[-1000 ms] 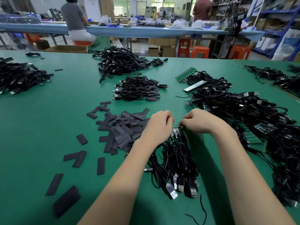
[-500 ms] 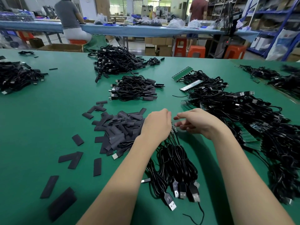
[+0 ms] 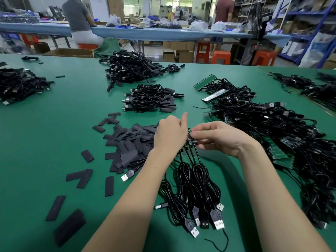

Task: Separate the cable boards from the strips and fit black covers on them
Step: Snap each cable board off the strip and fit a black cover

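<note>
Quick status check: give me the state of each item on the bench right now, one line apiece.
Left hand: closed on the small boards.
Right hand: pinching the same boards.
Small boards: held between both hands, bare, cables hanging.
Held cables: coiled, plugs resting on the green table.
Black covers: loose pile, unused.
Covered cables: stacked beyond the covers.
Strips with cables: heaped at right, unseparated.

Both bare forearms reach forward and converge. The left hand is curled into a loose fist, index finger raised. The right hand faces it, knuckles up, its fingers pinched close beside the left hand.
</note>
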